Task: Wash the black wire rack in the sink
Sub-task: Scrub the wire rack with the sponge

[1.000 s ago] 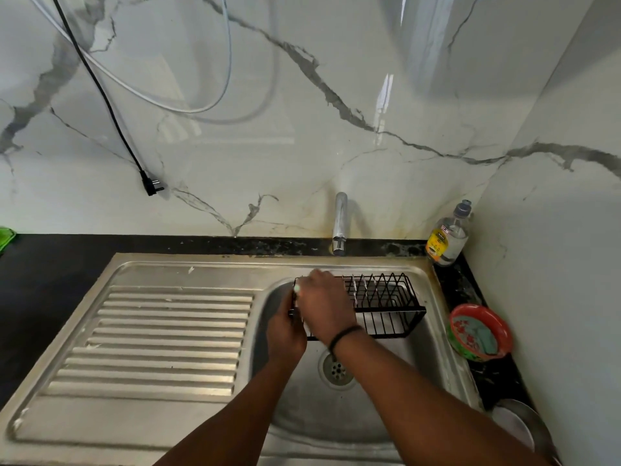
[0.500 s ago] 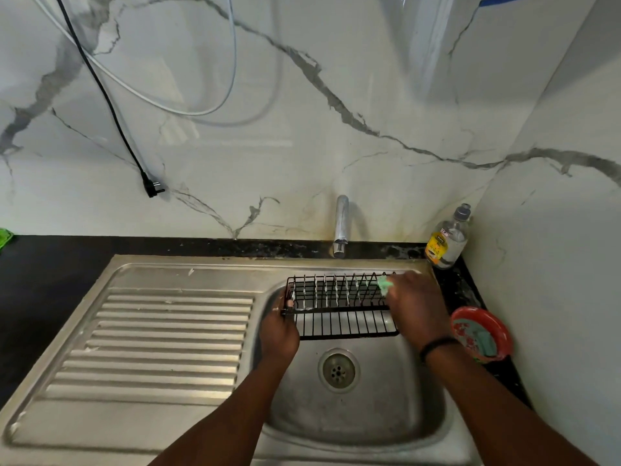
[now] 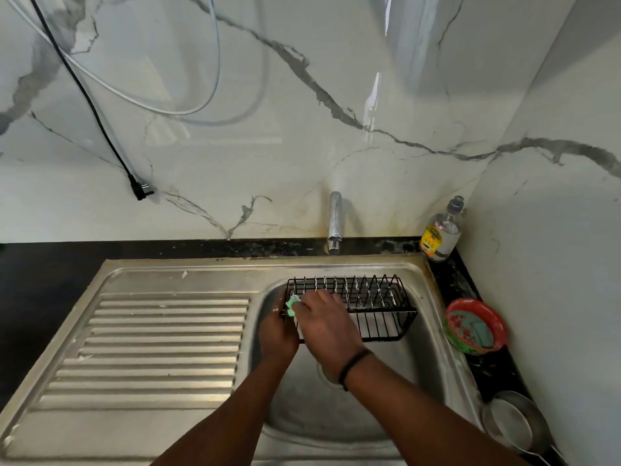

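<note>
Black wire made up the rack (image 3: pixel 369 306), which sat tilted in the far part of the basin of the steel sink (image 3: pixel 433 331), its bars streaked with white suds. We held its left end with our left hand (image 3: pixel 277 334), fingers curled round the end wires, though our right hand hid part of that grip. Our right hand (image 3: pixel 327 326) lay across the rack's left portion, fingers bent around a pale green scrubber (image 3: pixel 293 302) pressed against the wires at the left corner. A dark band (image 3: pixel 353 366) circled our right wrist. Beyond the basin the tap (image 3: pixel 335 222) stood over the sink's back rim, with no water that we could make out. To the left lay the ribbed draining board (image 3: pixel 161 344). At the right back corner, on the dark counter, stood a clear bottle (image 3: pixel 442 235) with a yellow label, and nearer to us a red bowl (image 3: pixel 475 326) holding something greenish. A metal dish (image 3: pixel 514 422) sat at the lower right. On the marble wall a black plug (image 3: pixel 140 190) hung from its cord.
</note>
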